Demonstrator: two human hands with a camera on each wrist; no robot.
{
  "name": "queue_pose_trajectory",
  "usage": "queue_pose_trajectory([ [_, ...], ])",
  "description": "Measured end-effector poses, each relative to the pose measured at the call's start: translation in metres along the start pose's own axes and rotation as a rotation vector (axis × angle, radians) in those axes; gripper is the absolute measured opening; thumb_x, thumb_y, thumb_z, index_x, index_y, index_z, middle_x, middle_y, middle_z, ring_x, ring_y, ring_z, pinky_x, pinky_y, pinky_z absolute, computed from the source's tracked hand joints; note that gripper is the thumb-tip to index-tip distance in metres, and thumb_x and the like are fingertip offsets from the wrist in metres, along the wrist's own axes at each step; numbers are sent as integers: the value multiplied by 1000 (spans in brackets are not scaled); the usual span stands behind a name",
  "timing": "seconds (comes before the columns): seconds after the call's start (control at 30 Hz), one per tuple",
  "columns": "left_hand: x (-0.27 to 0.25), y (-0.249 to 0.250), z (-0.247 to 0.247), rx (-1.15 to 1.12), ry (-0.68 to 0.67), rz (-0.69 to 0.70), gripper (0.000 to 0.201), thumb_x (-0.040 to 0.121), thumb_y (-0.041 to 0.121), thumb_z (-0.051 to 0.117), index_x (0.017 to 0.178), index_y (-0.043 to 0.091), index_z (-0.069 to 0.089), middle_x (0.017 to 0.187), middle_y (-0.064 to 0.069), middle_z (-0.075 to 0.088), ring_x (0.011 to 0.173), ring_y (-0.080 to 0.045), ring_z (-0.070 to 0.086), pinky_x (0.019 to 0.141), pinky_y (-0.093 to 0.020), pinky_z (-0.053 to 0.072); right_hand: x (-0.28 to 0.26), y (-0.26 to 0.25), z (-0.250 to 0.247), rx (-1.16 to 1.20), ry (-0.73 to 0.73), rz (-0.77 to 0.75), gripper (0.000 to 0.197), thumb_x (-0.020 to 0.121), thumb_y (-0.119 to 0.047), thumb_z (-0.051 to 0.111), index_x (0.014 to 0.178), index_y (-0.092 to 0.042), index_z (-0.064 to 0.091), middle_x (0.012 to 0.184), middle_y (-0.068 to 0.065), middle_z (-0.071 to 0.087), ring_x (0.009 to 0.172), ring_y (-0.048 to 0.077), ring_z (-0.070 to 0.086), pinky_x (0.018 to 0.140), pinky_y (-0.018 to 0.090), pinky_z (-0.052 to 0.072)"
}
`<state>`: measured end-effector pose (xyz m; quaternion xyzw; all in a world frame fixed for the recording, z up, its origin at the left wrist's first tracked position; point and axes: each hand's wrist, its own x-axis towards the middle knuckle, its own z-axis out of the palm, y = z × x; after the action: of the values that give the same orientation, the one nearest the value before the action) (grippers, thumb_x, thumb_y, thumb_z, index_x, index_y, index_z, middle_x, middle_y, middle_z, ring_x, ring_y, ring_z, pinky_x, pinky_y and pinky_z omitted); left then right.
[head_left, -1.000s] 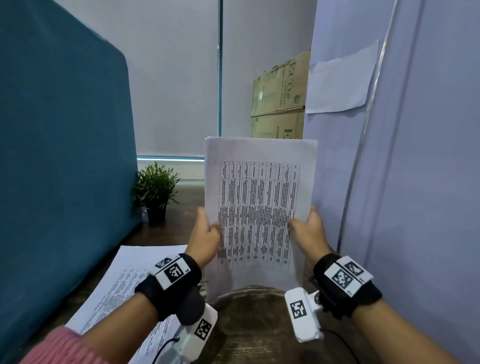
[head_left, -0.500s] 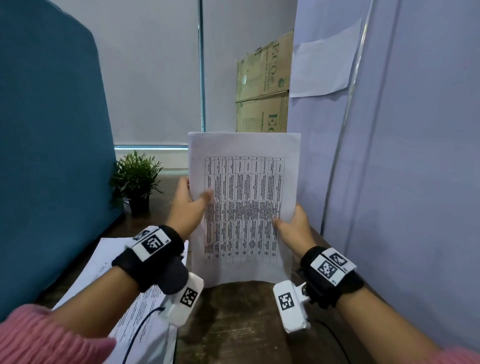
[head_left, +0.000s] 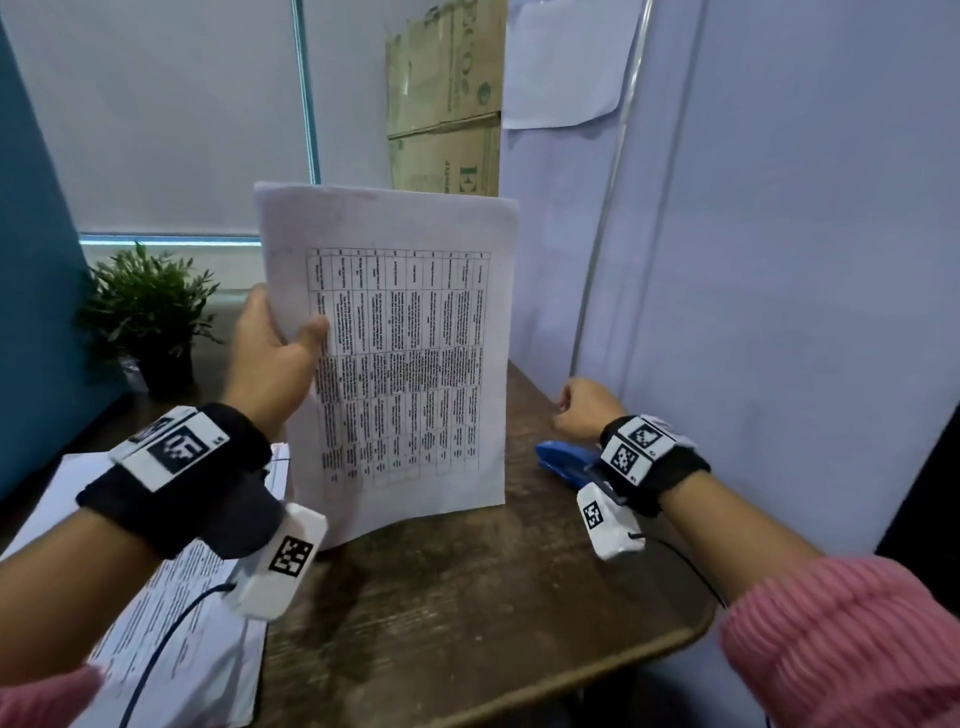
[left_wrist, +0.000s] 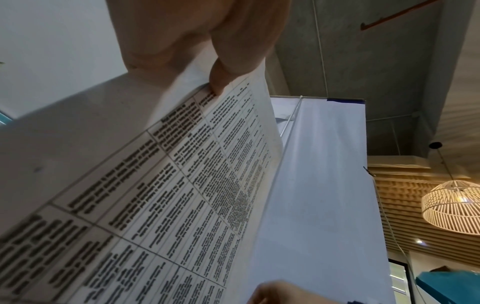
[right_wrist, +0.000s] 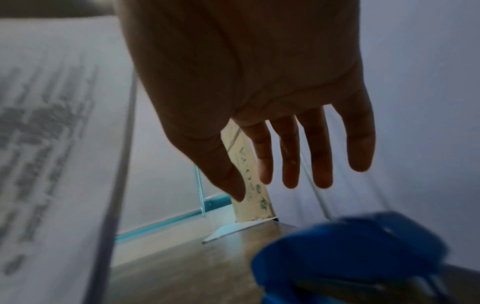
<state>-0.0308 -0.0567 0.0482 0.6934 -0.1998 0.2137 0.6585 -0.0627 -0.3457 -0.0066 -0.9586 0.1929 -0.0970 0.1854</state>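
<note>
A stack of printed sheets (head_left: 395, 358) with a table of text stands upright on its lower edge on the brown wooden table (head_left: 467, 613). My left hand (head_left: 270, 358) pinches its left edge, thumb on the front; in the left wrist view the thumb presses the sheets (left_wrist: 182, 185). My right hand (head_left: 582, 408) hovers to the right of the sheets over a blue stapler (head_left: 566, 460), holding nothing. In the right wrist view its fingers (right_wrist: 319, 152) hang straight and spread above the stapler (right_wrist: 350, 253), not touching it.
More printed pages (head_left: 171, 603) lie flat at the table's left. A small potted plant (head_left: 148, 317) stands at the back left by a teal partition (head_left: 36, 260). A pale fabric panel (head_left: 779, 260) walls the right side; cardboard boxes (head_left: 447, 98) stand behind.
My right hand let go of the sheets' right edge and moved right and down over the blue stapler. The left hand alone now holds the stack upright, turned slightly.
</note>
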Motion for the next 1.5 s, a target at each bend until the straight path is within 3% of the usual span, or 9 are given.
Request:
queue_pose_trajectory([
  [0.27,4,-5,0,-52,-44,6,35,93,4,51,127,6,45,112,2,57,96,-11,57,72,-18,48,22,21,27,-293,-291,87,34,79,-36,71,71,-9,53,84,8,60,77,25,57,66,30,45],
  [0.4,4,-7,0,-72,-57,0,35,93,4,51,127,8,45,114,3,57,98,-11,58,73,-19,48,26,24,38,-321,-246,63,35,76,-31,72,96,-3,63,88,11,63,78,26,60,72,33,53],
  [0.6,2,-5,-2,-91,-65,-2,28,93,4,50,119,15,46,101,12,58,86,1,57,66,-15,48,24,19,26,-273,-222,82,32,80,-27,70,99,-4,60,95,12,61,81,24,56,69,31,47],
  [0.8,-4,0,-6,-118,-72,-19,26,94,1,48,112,19,43,96,13,57,83,3,57,60,-11,51,-3,-16,-43,109,78,-55,24,83,-28,68,81,-6,57,80,10,55,78,24,53,65,28,38],
  [0.93,-7,1,-9,-153,-97,-63,29,93,3,48,120,14,44,100,10,57,84,0,57,57,-9,51,-29,-59,-96,757,490,-167,21,85,-23,64,87,-14,45,77,-2,46,67,13,46,58,27,35],
  [1.07,-11,3,-13,-190,-109,-65,33,93,3,48,123,15,43,103,8,57,89,-2,58,61,-11,52,-46,-111,-133,1377,497,-364,21,88,-21,60,74,-22,45,67,-7,38,60,7,41,57,24,35],
  [1.23,-14,6,-17,-208,-98,-39,29,92,1,49,111,24,46,105,5,60,96,-9,61,72,-20,52,-50,-178,-132,1329,591,-705,7,91,-25,58,94,-23,52,84,-9,55,75,1,55,75,19,48],
  [1.3,-15,7,-17,-215,-96,-24,31,92,1,50,103,30,47,104,5,61,96,-10,61,74,-21,52,-47,-198,-124,1252,656,-757,19,92,-28,57,107,-20,47,94,-6,56,82,3,55,81,19,48],
  [1.5,-18,6,-18,-227,-105,9,31,92,2,50,100,32,48,104,6,62,96,-8,62,76,-24,53,-38,-223,-102,1053,752,-831,34,92,-34,53,110,-7,43,76,-13,50,63,-5,50,68,26,49],
])
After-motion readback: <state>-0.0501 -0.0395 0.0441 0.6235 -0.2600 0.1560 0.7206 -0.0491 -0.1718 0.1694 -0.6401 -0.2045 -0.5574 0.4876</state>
